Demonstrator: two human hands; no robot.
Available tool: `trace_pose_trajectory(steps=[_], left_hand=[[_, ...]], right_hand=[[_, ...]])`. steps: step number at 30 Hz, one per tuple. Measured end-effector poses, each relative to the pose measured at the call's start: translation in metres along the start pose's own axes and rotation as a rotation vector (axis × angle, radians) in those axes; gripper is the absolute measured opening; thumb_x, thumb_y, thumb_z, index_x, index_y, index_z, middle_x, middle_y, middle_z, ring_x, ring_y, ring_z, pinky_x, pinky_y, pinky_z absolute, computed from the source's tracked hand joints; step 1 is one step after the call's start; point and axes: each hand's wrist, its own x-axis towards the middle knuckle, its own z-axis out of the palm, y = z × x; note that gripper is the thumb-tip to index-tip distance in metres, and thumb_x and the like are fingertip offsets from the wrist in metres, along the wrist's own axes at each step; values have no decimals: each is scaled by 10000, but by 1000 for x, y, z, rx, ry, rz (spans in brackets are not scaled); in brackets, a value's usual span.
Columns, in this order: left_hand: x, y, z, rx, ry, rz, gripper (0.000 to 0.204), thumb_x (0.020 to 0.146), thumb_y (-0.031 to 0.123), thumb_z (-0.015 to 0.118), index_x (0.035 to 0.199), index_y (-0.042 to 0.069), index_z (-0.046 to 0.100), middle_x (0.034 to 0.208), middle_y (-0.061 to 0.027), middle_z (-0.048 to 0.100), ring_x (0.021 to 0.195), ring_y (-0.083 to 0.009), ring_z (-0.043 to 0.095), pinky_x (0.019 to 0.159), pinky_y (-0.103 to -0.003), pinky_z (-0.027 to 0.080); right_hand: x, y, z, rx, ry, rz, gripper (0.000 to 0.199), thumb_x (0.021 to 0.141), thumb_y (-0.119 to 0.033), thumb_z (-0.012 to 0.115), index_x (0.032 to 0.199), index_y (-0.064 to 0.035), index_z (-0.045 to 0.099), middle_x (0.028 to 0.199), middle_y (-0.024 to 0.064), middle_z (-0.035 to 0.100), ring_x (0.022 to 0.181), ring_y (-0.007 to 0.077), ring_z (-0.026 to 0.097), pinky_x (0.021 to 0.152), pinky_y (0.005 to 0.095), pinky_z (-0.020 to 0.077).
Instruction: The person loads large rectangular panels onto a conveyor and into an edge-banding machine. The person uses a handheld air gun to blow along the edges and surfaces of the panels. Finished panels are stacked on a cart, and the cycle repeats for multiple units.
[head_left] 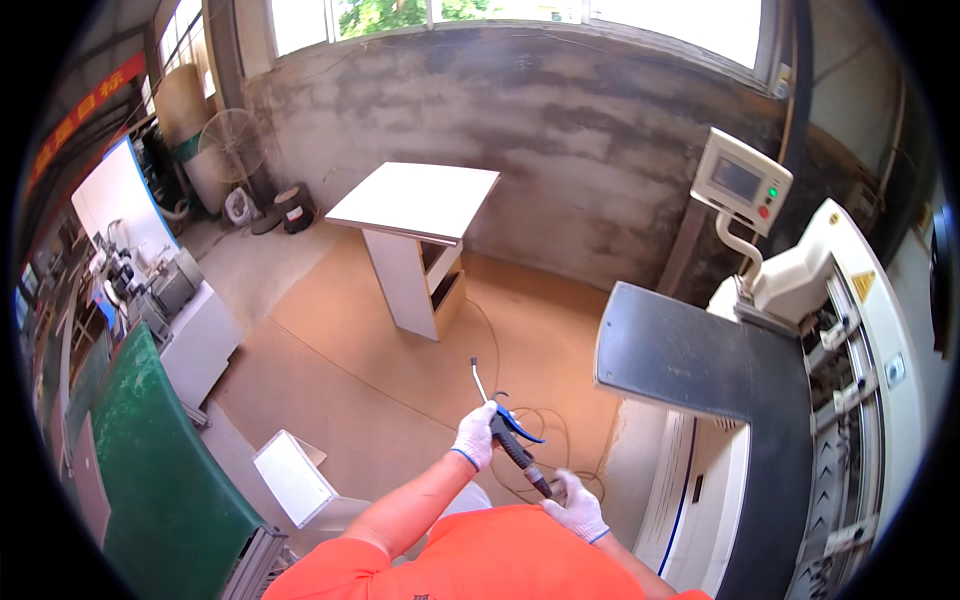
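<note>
In front of my body I hold an air blow gun [511, 446] with a black body, a blue lever and a bent metal nozzle pointing away from me. My left hand [474, 436], in a white knit glove, is closed round its upper end near the nozzle. Beside the hose fitting at the lower end is my gloved right hand [577, 508], its fingers bent; whether they grip the fitting is hard to make out. A thin hose [545, 425] lies in loops on the brown floor sheet beyond the gun.
A white panel [415, 200] rests on a small open cabinet [400, 280] ahead. At right stands a machine with a dark table [690, 345] and a control screen [740, 182]. A green table [165, 450] and a white box [295, 475] are at left.
</note>
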Motion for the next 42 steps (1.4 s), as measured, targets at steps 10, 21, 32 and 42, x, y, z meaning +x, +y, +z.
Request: trace_pose_trajectory(steps=[10, 21, 32, 42], left_hand=[[269, 87, 82, 144, -373, -427, 324, 1064, 439, 541, 981, 127, 573, 939, -65, 639, 868, -269, 653, 728, -390, 532], [636, 292, 32, -783, 284, 61, 541, 988, 541, 663, 1288, 107, 543, 1280, -94, 594, 1149, -254, 624, 980, -430, 534], [624, 302, 27, -754, 423, 34, 339, 1039, 439, 628, 926, 120, 611, 779, -3, 642, 672, -173, 671, 594, -316, 551], [489, 265, -46, -329, 435, 126, 315, 1040, 336, 633, 846, 97, 568, 696, -39, 602, 546, -192, 591, 484, -322, 482]], right_hand=[[277, -10, 21, -125, 308, 109, 640, 841, -181, 702, 1429, -14, 512, 1145, 181, 664, 935, 325, 707, 885, 440, 557], [398, -132, 24, 225, -43, 425, 318, 940, -252, 727, 1124, 6, 699, 891, 21, 708, 779, 108, 623, 737, 287, 530], [528, -155, 37, 722, -81, 447, 335, 1060, -262, 593, 1252, 10, 626, 1031, 114, 760, 846, 157, 698, 744, 285, 536], [650, -151, 103, 1316, -452, 503, 457, 1070, -398, 579, 1270, 8, 641, 1166, 150, 732, 1090, 305, 726, 925, 464, 600]])
